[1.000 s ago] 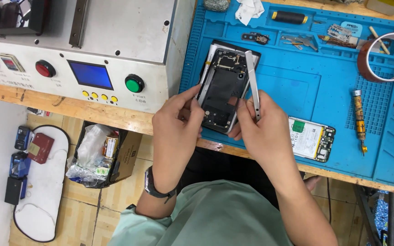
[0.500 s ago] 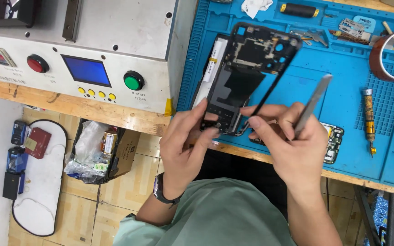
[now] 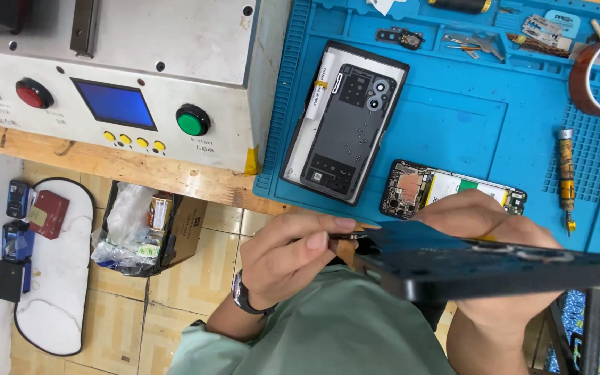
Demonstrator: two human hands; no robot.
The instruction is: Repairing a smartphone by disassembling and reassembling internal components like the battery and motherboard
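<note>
I hold a dark flat phone part [image 3: 494, 267] edge-on, close to the camera and below the table's edge. My right hand [image 3: 484, 217] wraps around it from behind. My left hand [image 3: 298, 251] pinches its left end with thumb and forefinger. On the blue work mat [image 3: 467, 125] lies a grey and black phone back shell [image 3: 345, 125], inner side up. Next to it is a phone body with bare circuit board and green patch [image 3: 453, 191], just above my right hand.
A grey machine [image 3: 175, 42] with a blue screen, a red button and a green button [image 3: 193, 120] stands at the left. A screwdriver [image 3: 566, 173], a brown tape roll [image 3: 595, 76] and small parts lie on the mat. A box of rubbish [image 3: 147, 226] sits on the floor.
The dark part has come off the mat towards my body and now lies edge-on in both hands. The back shell stays on the mat. The metal tool in my right hand is out of sight.
</note>
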